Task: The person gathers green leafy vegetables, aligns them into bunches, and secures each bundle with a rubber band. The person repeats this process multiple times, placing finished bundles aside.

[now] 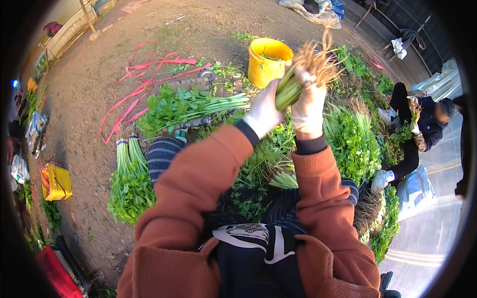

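Note:
Both of my hands wear pale gloves and are raised in front of me on a bunch of celery (287,91). My left hand (265,108) grips its stalks from the left. My right hand (308,106) wraps around it near the root end. Long brown roots (316,61) fan out blurred above the right hand, and the leaves hang below my wrists, partly hidden. Left of my hands, leafy celery stalks (197,106) lie in a pile with their leaves to the left. Loose greens and a few pale stalks (284,179) lie between my knees.
A yellow bucket (257,69) stands just beyond my hands. Pink strapping (139,87) lies looped on the soil. Bound celery bundles (130,178) rest beside my left knee. More rooted celery (352,145) is heaped at right, where a person (428,115) sits handling greens. A yellow container (57,182) stands far left.

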`<state>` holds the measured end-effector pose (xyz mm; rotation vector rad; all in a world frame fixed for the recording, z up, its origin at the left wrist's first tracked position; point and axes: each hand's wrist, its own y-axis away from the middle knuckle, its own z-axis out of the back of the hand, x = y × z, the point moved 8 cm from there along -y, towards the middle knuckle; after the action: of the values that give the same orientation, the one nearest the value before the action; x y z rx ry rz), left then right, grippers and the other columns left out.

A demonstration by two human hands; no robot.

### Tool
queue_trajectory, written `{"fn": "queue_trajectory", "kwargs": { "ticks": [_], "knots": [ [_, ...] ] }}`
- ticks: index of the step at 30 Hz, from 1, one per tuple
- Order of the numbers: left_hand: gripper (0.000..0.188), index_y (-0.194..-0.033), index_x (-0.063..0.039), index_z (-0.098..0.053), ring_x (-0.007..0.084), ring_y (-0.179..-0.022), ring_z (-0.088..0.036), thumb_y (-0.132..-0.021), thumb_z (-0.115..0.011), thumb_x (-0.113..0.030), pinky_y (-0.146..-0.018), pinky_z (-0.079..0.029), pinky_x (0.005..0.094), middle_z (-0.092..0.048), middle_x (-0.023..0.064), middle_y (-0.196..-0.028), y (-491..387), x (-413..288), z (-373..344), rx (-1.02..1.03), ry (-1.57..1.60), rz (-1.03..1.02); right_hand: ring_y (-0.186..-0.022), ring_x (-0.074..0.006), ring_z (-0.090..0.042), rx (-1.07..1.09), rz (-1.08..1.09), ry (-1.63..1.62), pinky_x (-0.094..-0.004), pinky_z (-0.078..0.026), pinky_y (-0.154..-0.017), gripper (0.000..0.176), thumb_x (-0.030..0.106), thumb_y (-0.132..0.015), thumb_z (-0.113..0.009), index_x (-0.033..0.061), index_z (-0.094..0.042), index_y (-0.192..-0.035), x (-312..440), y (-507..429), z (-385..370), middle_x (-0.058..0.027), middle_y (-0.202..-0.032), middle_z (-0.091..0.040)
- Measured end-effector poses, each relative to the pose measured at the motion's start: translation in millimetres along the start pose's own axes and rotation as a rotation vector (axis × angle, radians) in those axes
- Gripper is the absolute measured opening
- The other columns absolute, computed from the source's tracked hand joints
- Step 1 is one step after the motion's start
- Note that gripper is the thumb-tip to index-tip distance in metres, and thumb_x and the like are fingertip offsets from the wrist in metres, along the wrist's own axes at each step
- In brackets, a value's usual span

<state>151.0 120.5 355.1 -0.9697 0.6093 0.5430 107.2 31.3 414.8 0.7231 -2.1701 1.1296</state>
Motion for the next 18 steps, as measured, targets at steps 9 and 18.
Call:
{"fn": "queue_trajectory", "kwargs": {
  "ticks": [9,18],
  "knots": [
    [0.034,-0.109,-0.001,-0.053,0.0332,-0.085,-0.065,-0.078,-0.064,-0.011,-0.07,-0.054,0.0412,-0.065,0.0178,-0.093,-63,112,53,0.93,-0.748,-0.044,-0.131,-0.0283,-0.043,-0.167,-0.476,0.204,-0.0474,-0.031,-0.109,0.081,0.049,-0.089,-0.06,0.0011,-0.027,-0.145,-157,0,115,-0.0165,-0.14,-0.046],
    [0.079,-0.123,-0.006,-0.047,0.0336,-0.105,-0.059,-0.061,-0.086,-0.036,-0.087,-0.049,0.0425,-0.053,0.0166,-0.115,17,277,-29,0.88,-0.758,0.324,-0.128,-0.0341,-0.045,0.496,0.007,1.048,-0.0455,-0.032,-0.109,0.059,0.036,-0.087,-0.064,0.0079,-0.046,-0.136,-239,12,106,-0.0173,-0.137,-0.049]
  ]
}}
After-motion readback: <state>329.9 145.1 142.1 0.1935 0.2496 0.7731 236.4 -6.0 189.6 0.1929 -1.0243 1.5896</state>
